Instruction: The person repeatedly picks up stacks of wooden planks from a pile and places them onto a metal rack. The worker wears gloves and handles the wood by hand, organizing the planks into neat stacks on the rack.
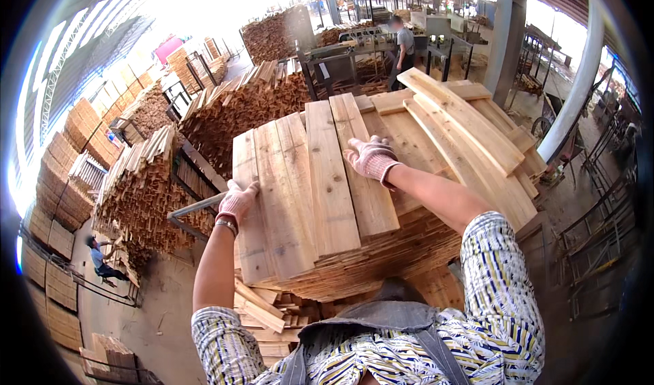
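Observation:
My left hand (238, 200), in a pinkish knit work glove, is closed on the outer edge of the leftmost wooden board (249, 238), its thumb over the top face. Further right, my right hand (371, 159), gloved alike, rests on a knotty board (364, 187) with its fingers spread. Between the hands lie a pale plank (330, 181) and several other boards side by side, running away from me. They form the top of a high board stack (375, 266). Two curved planks (463, 123) lie slantwise over the stack's right side.
A grey metal bar (194, 208) juts out left of the stack. Large lumber piles (245, 102) stand behind and to the left. One person (403, 48) stands by machinery at the back; another (105, 261) is at the far left. Metal racks (599, 235) line the right.

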Tool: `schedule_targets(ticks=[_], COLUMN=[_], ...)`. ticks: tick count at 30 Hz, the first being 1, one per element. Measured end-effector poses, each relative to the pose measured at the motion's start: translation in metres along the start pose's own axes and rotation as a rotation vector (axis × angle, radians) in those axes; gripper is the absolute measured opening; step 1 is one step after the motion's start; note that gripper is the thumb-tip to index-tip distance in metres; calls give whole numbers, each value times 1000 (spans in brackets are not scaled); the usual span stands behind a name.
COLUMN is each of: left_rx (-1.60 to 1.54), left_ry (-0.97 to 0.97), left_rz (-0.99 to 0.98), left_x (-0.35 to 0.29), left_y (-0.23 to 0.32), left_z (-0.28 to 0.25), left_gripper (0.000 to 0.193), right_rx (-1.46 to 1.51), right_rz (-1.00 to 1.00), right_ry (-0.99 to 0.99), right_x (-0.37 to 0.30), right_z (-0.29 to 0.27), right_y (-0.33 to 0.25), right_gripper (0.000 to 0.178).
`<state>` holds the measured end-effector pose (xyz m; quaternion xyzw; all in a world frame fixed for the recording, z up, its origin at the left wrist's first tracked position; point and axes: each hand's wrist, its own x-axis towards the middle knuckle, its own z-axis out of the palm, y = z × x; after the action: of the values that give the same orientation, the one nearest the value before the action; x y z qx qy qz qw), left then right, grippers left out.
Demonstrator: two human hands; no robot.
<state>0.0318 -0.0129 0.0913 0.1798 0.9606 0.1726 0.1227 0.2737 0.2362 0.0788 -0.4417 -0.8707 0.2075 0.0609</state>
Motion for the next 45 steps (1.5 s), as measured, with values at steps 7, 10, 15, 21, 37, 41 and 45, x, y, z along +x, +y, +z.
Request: schedule_targets(ticks=[7,10,15,21,37,41,45], left_rx=[-296,-232,-149,-252,-451,-440,-203], left_ry=[-101,-136,14,-2,-81,-60,139], left_rz=[0,50,96,163,109,147,157], left_x=[11,18,8,25,54,50,58], left_y=[-11,0,6,3,12,15,-7], left_z=[-11,-16,-4,-14,-28,-19,-14], left_gripper=[79,81,73,81,53,48,64], right_rx=[49,-121,-77,71,-1,7,-333], right_rz=[36,-155,-249,-292,-142,-381,31], right_ry=[-139,-159,-31,-25,18,-175,266], right_x=[-28,-24,-31,-4,-7,18,26], right_z=[-16,-10,3,-43,-26,-63,-155], right_y=[-43,-52,-93,-103,-8,31,128], right_gripper=[80,96,93,71,64,77,93])
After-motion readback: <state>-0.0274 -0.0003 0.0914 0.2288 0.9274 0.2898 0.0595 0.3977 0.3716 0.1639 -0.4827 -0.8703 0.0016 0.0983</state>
